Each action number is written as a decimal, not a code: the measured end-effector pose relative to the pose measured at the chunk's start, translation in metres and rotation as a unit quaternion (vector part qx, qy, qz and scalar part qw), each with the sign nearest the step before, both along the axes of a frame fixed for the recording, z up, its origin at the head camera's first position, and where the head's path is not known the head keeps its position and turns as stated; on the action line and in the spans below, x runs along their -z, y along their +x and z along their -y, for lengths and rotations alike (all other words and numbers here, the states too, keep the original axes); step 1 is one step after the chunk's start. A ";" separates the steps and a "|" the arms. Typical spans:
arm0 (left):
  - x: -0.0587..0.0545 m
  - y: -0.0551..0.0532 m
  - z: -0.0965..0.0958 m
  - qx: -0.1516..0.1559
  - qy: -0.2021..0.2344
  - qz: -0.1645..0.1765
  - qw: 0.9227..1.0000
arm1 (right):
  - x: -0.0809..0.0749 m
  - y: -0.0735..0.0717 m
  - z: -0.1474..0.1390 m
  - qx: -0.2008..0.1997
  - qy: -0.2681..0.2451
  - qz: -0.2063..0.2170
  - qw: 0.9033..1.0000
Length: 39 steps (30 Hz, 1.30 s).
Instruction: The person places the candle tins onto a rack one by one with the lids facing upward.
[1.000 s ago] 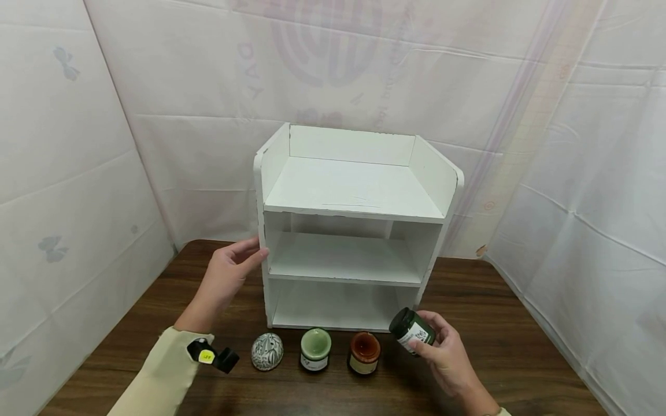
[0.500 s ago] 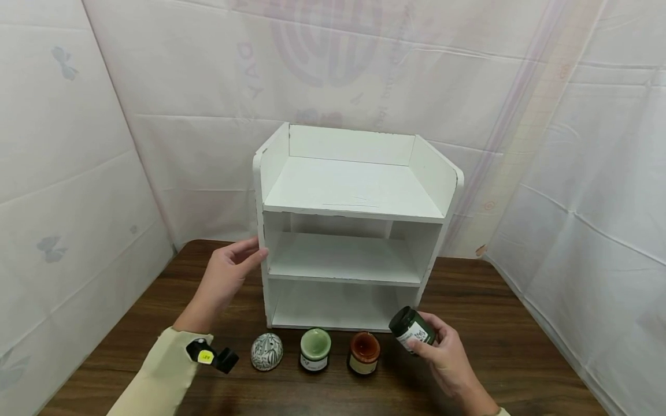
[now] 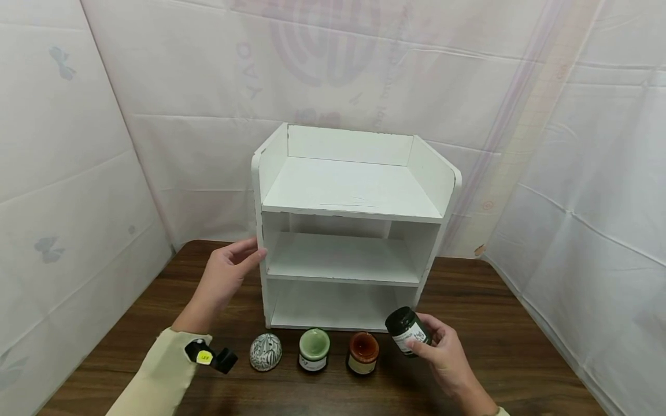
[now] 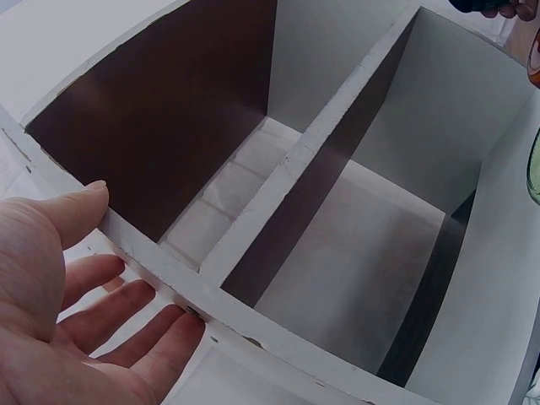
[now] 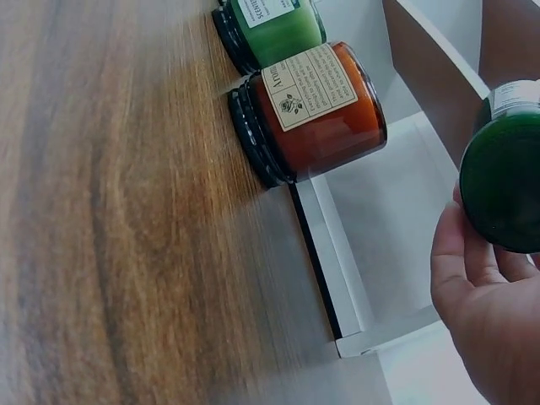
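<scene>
My left hand (image 3: pixel 227 271) grips the left side panel of a white shelf unit (image 3: pixel 333 277), thumb at its front edge and fingers along the outside. In the left wrist view the fingertips (image 4: pixel 181 316) lie against that outer face. My right hand (image 3: pixel 439 352) holds a dark green candle jar (image 3: pixel 408 330) with a pale label, tilted in front of the unit's lower right corner. The jar's round green end (image 5: pixel 506 181) faces the right wrist camera. An amber candle jar (image 3: pixel 362 353) and a light green candle jar (image 3: pixel 314 351) stand upside down on their black lids.
A domed grey-and-white patterned thing (image 3: pixel 266 352) sits left of the jars, forming a row along the unit's front. The unit has a walled top and two compartments below, on a dark wooden table (image 3: pixel 484 312). White sheets (image 3: pixel 198 115) hang behind and at both sides.
The dark green jar in my right hand has moved slightly left and tipped a little more upright. My left hand stays at the side panel.
</scene>
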<state>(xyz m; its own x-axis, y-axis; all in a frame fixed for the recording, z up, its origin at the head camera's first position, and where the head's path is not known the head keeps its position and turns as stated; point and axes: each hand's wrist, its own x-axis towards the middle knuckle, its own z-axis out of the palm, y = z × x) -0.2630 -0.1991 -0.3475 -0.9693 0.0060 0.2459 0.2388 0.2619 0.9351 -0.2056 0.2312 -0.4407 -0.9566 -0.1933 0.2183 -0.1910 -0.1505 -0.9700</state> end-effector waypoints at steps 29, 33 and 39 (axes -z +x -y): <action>0.001 0.000 -0.001 0.001 0.023 -0.010 1.000 | -0.005 0.000 0.006 -0.003 0.007 -0.006 1.000; 0.000 0.000 -0.002 0.001 0.024 -0.010 1.000 | -0.006 0.000 0.007 -0.003 0.017 -0.010 1.000; 0.001 -0.001 -0.002 -0.001 0.023 -0.012 1.000 | -0.007 0.000 0.008 0.001 0.026 -0.020 0.999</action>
<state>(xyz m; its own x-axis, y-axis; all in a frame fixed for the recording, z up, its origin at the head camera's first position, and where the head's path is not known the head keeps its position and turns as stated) -0.2643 -0.1970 -0.3483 -0.9629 -0.0070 0.2697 0.2617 0.2187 0.9400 -0.2058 0.2230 -0.4332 -0.9474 -0.2039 0.2466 -0.2304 -0.1001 -0.9679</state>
